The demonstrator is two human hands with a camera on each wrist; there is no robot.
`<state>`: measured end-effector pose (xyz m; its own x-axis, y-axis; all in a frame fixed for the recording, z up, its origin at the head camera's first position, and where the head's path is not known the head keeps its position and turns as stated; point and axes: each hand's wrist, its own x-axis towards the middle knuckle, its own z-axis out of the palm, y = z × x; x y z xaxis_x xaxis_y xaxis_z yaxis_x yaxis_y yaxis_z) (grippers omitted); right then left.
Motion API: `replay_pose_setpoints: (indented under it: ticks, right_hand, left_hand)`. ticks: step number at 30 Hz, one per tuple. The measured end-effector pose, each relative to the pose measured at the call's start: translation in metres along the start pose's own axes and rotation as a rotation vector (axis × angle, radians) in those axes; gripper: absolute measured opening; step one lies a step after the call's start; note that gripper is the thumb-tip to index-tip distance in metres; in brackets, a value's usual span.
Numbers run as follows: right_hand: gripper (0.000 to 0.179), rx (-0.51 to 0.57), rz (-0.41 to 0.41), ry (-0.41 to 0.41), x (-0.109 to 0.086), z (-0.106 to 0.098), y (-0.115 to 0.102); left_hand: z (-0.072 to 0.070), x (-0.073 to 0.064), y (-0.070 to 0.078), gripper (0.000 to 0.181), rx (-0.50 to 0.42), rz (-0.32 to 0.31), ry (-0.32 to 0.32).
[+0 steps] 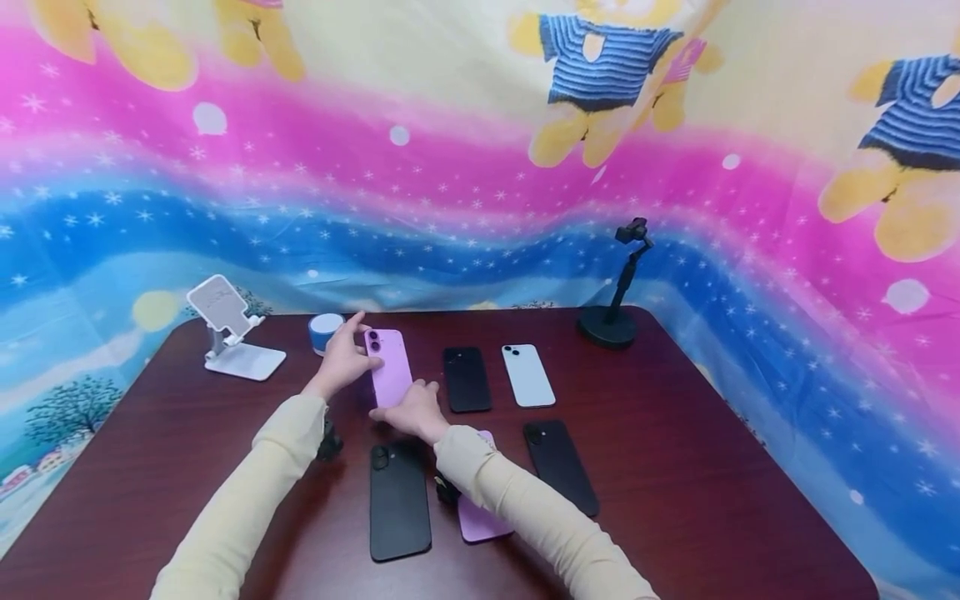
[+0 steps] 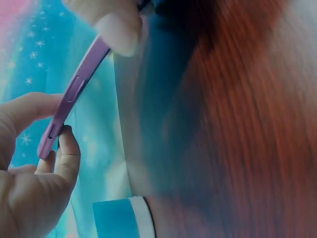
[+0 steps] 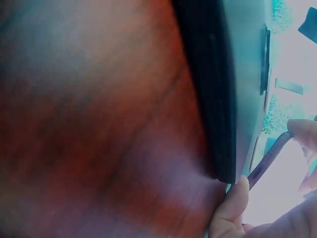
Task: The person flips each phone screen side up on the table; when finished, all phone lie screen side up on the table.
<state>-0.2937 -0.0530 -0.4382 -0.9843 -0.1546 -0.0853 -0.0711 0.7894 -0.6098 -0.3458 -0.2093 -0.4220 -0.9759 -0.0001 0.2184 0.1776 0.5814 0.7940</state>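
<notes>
A pink-purple phone (image 1: 392, 367) is tilted up off the table between my two hands, its camera back in sight from above. My left hand (image 1: 345, 360) grips its upper left side, thumb on the back; in the left wrist view fingers (image 2: 69, 153) pinch one end, and the phone's edge (image 2: 74, 91) with its buttons shows. The lower end is pinched by my right hand (image 1: 414, 410). In the right wrist view the phone's face (image 3: 275, 191) is washed out by glare. A dark phone (image 1: 400, 504) lies just below my right hand.
Around lie a black phone (image 1: 467, 379), a white phone (image 1: 528, 375), another dark phone (image 1: 561, 467) and a purple phone (image 1: 483, 523) partly under my right sleeve. Farther back stand a white phone stand (image 1: 243, 358), a blue-and-white round object (image 1: 321, 337) and a black stand (image 1: 607, 327).
</notes>
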Motion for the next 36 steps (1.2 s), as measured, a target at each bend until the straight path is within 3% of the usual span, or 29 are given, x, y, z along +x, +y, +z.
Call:
replay_pose_setpoints:
  ticks: [4, 7, 12, 17, 21, 29, 32, 36]
  right_hand:
    - [0.083, 0.096, 0.010, -0.029, 0.002, -0.004, 0.005]
    - [0.075, 0.190, 0.019, -0.058, 0.002, -0.007, 0.008]
    - [0.048, 0.360, 0.012, -0.137, 0.006, -0.011, 0.014]
    - [0.040, 0.571, 0.018, -0.295, 0.009, -0.014, 0.022]
    - [0.054, 0.604, -0.006, -0.368, 0.011, -0.017, 0.026]
    - [0.063, 0.642, -0.036, -0.454, 0.011, -0.020, 0.029]
    - [0.064, 0.577, -0.082, -0.454, 0.012, -0.024, 0.031]
    - [0.059, 0.424, -0.187, -0.374, 0.013, -0.031, 0.030]
  left_hand:
    - [0.003, -0.001, -0.001, 0.101, -0.157, -0.073, -0.027]
    - [0.007, -0.003, -0.006, 0.091, -0.300, -0.112, -0.062]
    - [0.010, -0.006, -0.014, 0.064, -0.499, -0.071, -0.160]
    - [0.009, -0.011, -0.020, 0.064, -0.695, -0.059, -0.312]
    - [0.009, -0.013, -0.023, 0.061, -0.741, -0.037, -0.384]
    - [0.009, -0.018, -0.025, 0.054, -0.768, -0.003, -0.363]
    - [0.009, -0.019, -0.021, 0.055, -0.747, -0.018, -0.326]
    - [0.009, -0.019, -0.016, 0.061, -0.696, -0.059, -0.251]
